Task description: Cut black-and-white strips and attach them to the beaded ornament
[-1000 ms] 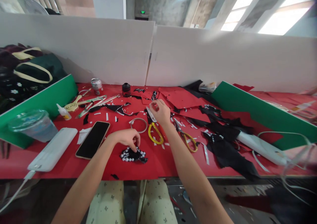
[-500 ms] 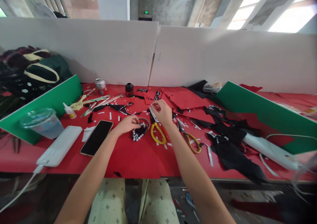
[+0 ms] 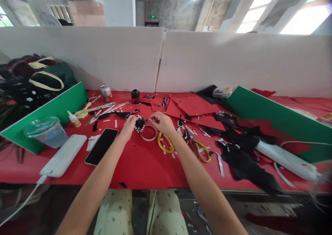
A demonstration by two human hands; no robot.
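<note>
Between my two hands is a small black piece edged with pearl-like beads [image 3: 140, 123]. My left hand [image 3: 129, 126] pinches it at its left side. My right hand [image 3: 161, 121] is closed in a pinch just to the right of the piece; what its fingertips hold is too small to make out. Below the beaded piece a pale ring [image 3: 148, 139] lies on the red table surface [image 3: 140, 165]. Under my right wrist are yellow-handled scissors [image 3: 166, 148], partly covered. A second pair with yellow handles [image 3: 203, 152] lies further right.
A phone [image 3: 101, 146], white power bank [image 3: 63, 155], plastic cup [image 3: 46, 133] and glue bottle [image 3: 74, 119] are at the left. Black fabric scraps [image 3: 241, 159] and red sheets [image 3: 195, 105] lie at the right. Green dividers [image 3: 275, 120] stand on both sides.
My left hand has lifted the beaded piece up and away from the ring, which now shows fully. My right hand has moved down and left, closer to the piece.
</note>
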